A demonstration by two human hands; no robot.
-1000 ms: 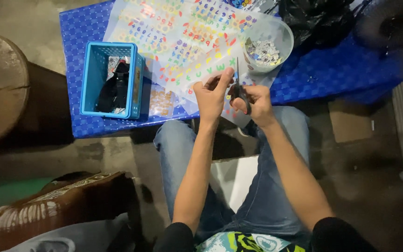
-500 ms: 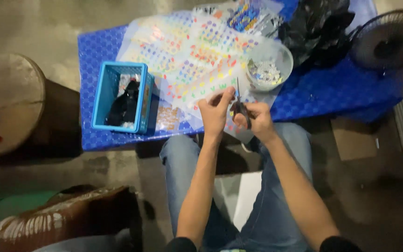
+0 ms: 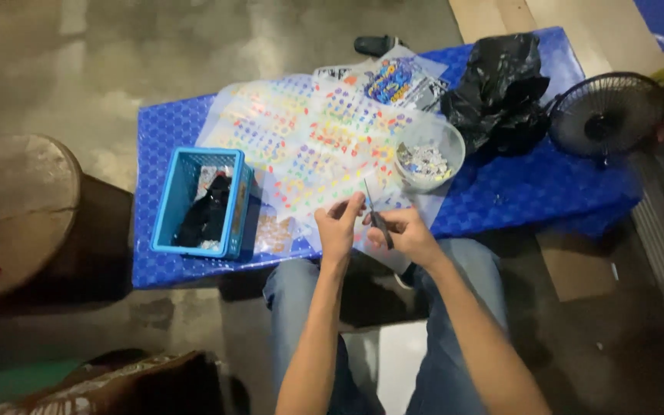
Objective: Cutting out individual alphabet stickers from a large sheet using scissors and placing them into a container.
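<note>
two hands meet over the lap: right hand (image 3: 413,234) closes around small scissors (image 3: 378,217), left hand (image 3: 340,227) pinches a sticker piece too small to see, close to sticker sheets (image 3: 309,146) and the scrap bowl (image 3: 429,154) for easy reach

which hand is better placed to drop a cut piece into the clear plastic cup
Right, probably: the right hand with the small dark scissors sits nearer the clear plastic cup; the left hand is farther.
</note>
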